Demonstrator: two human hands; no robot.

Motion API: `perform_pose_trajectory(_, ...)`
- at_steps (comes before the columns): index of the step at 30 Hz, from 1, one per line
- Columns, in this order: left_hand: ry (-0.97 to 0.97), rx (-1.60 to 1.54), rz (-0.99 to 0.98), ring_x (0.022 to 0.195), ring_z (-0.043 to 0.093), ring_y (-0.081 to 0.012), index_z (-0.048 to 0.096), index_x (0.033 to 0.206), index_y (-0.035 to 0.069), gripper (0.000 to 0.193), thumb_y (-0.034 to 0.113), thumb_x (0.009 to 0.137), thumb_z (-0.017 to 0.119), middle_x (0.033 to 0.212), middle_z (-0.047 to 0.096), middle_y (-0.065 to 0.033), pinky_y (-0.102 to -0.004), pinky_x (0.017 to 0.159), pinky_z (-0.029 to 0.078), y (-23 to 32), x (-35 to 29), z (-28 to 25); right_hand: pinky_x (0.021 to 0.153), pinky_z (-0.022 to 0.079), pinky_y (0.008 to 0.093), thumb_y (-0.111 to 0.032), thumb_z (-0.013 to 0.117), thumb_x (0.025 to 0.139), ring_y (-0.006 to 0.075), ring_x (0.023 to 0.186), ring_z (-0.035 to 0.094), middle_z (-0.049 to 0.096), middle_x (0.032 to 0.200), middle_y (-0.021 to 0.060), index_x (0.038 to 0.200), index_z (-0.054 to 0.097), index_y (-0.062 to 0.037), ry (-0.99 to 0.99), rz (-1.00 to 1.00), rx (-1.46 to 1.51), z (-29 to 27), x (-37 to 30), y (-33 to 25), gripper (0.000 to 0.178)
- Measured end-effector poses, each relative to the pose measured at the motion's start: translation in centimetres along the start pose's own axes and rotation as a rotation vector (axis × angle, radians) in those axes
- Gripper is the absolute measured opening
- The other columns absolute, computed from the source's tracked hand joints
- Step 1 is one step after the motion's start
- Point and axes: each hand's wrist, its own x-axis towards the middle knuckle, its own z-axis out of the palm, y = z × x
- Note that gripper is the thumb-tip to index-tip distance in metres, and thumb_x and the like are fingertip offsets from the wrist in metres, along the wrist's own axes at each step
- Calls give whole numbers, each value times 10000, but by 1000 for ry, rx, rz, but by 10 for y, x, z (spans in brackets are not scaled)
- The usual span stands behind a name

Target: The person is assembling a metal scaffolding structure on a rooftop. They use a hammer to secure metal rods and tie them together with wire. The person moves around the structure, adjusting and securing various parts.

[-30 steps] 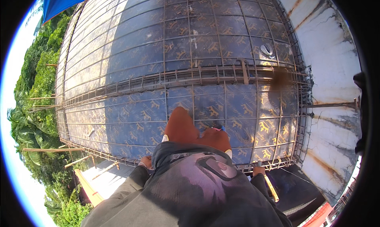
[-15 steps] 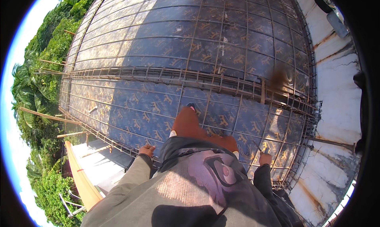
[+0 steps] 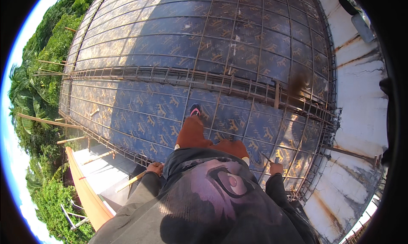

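My right hand (image 3: 276, 168) is closed around a thin dark metal rod tool (image 3: 266, 158), whose tip points forward and left; its exact kind is too small to make out. On the other side, my left hand (image 3: 154, 168) hangs beside my body with loosely bent fingers and nothing visible in it. Below both hands spreads a grid of steel rebar (image 3: 217, 106) over dark blue formwork panels (image 3: 146, 135) with a yellow printed pattern. One dark shoe with a pink edge (image 3: 195, 110) stands on a panel between the bars.
A long rebar beam cage (image 3: 208, 79) crosses ahead, set in a trough. A stained, cracked white wall (image 3: 357, 99) bounds the right. Along the left edge, wooden sticks (image 3: 51, 121) jut out, with trees (image 3: 51, 82) beyond. A wooden strip (image 3: 277, 95) stands at the cage.
The beam cage and grid have shifted slightly left in view. My forward shoe shows more fully. My left hand's fingers look more bent; the right still holds the rod tool.
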Motion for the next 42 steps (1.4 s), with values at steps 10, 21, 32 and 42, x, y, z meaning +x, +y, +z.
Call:
perform_pose_trajectory(10,56,-299,-33,655,638,-152,708,959,-14,312,278,851,730,801,692,-101,-329,617,517,-3,42,-1,836,527,448,-286,566,877,356,966,670,698,952,221,967,717,-6,-6,442,448,-6,27,13,331)
perform_pose_trajectory(21,6,65,115,1027,648,-338,719,1052,42,457,436,820,707,1049,700,-177,-415,906,486,-2,35,38,719,532,448,-174,632,857,351,855,677,691,885,182,1120,693,-150,240,203,476,-69,59,6,271)
perform_pose_trajectory(32,30,153,69,1049,640,-310,721,1075,70,441,448,852,680,1102,691,-150,-420,924,480,-21,14,51,663,528,424,-240,665,704,289,751,701,702,757,105,1020,696,-165,52,-269,-217,54,37,32,326)
perform_pose_trajectory(42,-6,332,216,1061,631,-328,721,1089,73,439,445,861,675,1124,684,-149,-435,931,481,45,52,38,655,533,422,-408,702,645,279,812,705,720,861,85,1074,683,-196,87,-163,-249,113,61,75,479)
